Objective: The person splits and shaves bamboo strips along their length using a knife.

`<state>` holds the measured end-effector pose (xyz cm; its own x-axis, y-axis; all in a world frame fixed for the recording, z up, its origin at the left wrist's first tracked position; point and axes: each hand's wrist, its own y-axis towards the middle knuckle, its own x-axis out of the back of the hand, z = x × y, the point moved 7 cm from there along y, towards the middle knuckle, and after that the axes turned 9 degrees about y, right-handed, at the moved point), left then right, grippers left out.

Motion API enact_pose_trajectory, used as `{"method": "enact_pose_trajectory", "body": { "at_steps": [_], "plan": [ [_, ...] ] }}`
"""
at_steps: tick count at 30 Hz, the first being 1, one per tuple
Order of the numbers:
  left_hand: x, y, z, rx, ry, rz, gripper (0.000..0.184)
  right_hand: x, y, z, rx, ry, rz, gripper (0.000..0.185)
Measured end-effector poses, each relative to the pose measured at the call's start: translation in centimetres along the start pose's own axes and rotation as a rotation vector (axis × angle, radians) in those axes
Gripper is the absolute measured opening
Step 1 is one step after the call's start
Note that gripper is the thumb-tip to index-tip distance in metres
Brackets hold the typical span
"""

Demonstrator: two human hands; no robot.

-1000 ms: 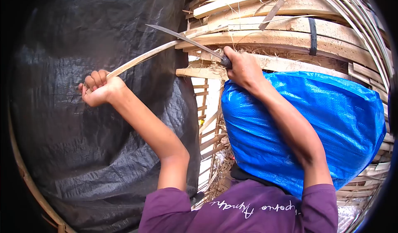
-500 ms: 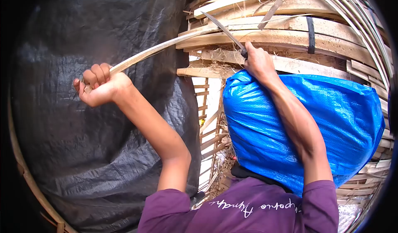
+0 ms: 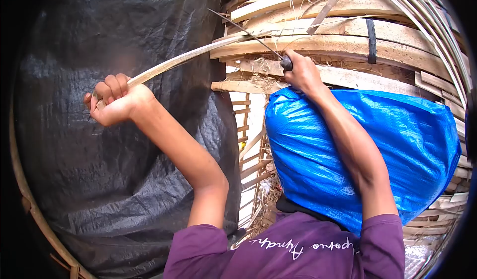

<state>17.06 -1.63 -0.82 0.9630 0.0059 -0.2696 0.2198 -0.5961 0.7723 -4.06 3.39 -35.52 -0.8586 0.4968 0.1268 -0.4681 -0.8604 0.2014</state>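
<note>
My left hand [image 3: 117,99] is closed round the near end of a long pale bamboo strip [image 3: 181,59], which slants up and right across the wooden slats. In my right hand [image 3: 304,73] is the dark handle of a knife [image 3: 251,35]. Its thin blade points up and left and crosses the strip near the slats, edge-on to me. Past the blade, the strip runs on as a thin split end to the right. A blue plastic sheet [image 3: 318,150] covers my lap under my right forearm.
Bamboo slats [image 3: 318,45] form the surface ahead, with thin shavings on them. Another flat-bladed tool or piece [image 3: 325,13] lies at the top. Long thin strips [image 3: 432,35] curve down the right edge. A black tarp [image 3: 124,179] hangs at left.
The knife has slid left along the strip, and its blade has turned from showing its flat side to edge-on. My left hand has shifted slightly left with the strip.
</note>
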Motion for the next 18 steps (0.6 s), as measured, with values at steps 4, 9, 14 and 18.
{"method": "enact_pose_trajectory", "body": {
  "at_steps": [4, 9, 14, 18],
  "plan": [
    [-1.1, 0.1, 0.1, -0.003, -0.001, 0.007, 0.008, 0.5, -0.4, 1.7, -0.051, -0.154, 0.071, 0.025],
    [-1.1, -0.4, -0.4, -0.019, -0.054, 0.059, 0.01, 0.1, -1.4, 9.4, 0.244, -0.038, 0.092, 0.025],
    [0.0, -0.3, -0.4, -0.008, -0.03, 0.026, 0.012, -0.6, -0.6, 0.4, -0.042, 0.014, 0.03, 0.023],
    [-0.8, -0.7, -0.4, -0.034, 0.001, -0.009, 0.006, 0.4, -1.2, -1.2, -0.094, -0.157, 0.026, 0.027]
  ]
}}
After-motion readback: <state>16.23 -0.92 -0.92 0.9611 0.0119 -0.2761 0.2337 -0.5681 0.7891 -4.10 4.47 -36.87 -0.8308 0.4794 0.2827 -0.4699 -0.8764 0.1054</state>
